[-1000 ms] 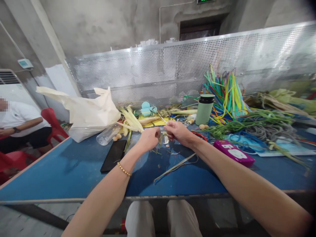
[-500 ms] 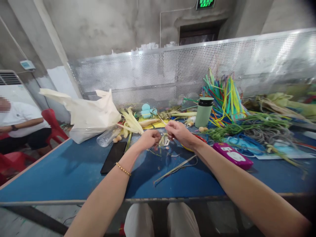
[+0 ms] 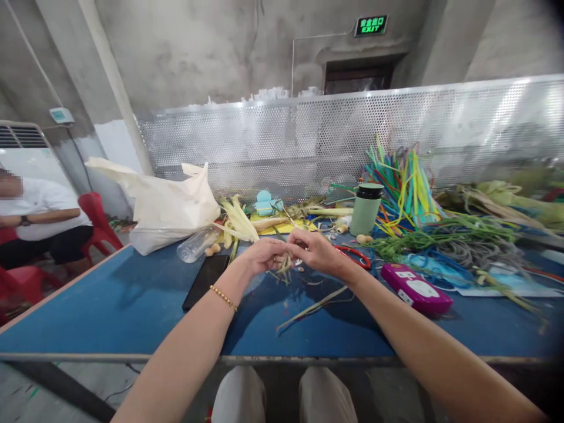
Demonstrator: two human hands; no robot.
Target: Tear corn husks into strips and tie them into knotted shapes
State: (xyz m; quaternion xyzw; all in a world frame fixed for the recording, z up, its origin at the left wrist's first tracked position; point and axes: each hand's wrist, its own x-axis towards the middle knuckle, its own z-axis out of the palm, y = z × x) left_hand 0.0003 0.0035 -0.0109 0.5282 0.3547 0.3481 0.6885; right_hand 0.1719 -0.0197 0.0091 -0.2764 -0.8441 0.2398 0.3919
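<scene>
My left hand (image 3: 263,255), with a gold bead bracelet at its wrist, has its fingers closed on a small bunch of pale green leaf strips (image 3: 285,269). Right beside it, my right hand (image 3: 311,249) pinches at the top of the same bunch, and the fingertips of both hands nearly meet. Loose strip ends hang below the fingers; how they are joined is too small to tell. On the blue table (image 3: 132,317) under my hands lie scraps and a longer dry strip (image 3: 308,308). Red-handled scissors (image 3: 359,258) lie partly behind my right wrist.
To the left are a cream plastic bag (image 3: 176,205), a clear bottle (image 3: 194,245) and a black phone (image 3: 205,282). A green tumbler (image 3: 365,211), coloured strips (image 3: 405,188), green cords (image 3: 449,232) and a purple box (image 3: 416,288) stand right. A person (image 3: 44,205) sits far left.
My hands have come together, the right one moving left and lower toward the left hand. My left hand's fingers have turned more upward. The view has tipped up slightly.
</scene>
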